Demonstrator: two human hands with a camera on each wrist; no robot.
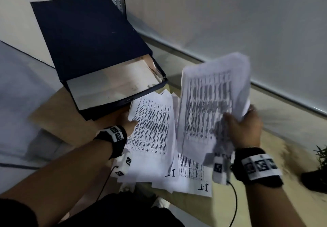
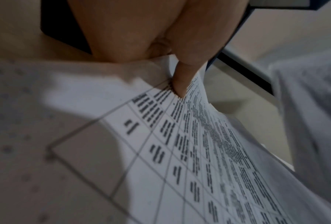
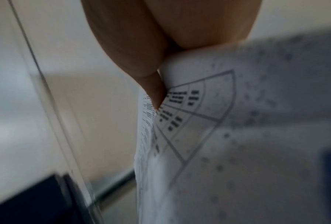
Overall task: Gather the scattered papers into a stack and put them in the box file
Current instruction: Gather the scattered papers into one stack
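While both hands work the papers, gathering is only partly done.
Right hand clamps a raised sheaf; left hand pinches the top sheet of the loose papers lying on the bench beside the open box file. Best square the edges on the bench before insertion.

Lower sheets: we read a handwritten "I.T" twice, at lower centre of the head view.
Tables on the papers: printed rows, too blurred for us to read in any view.
Wrist bands: we see square black-and-white marker codes, no letters.
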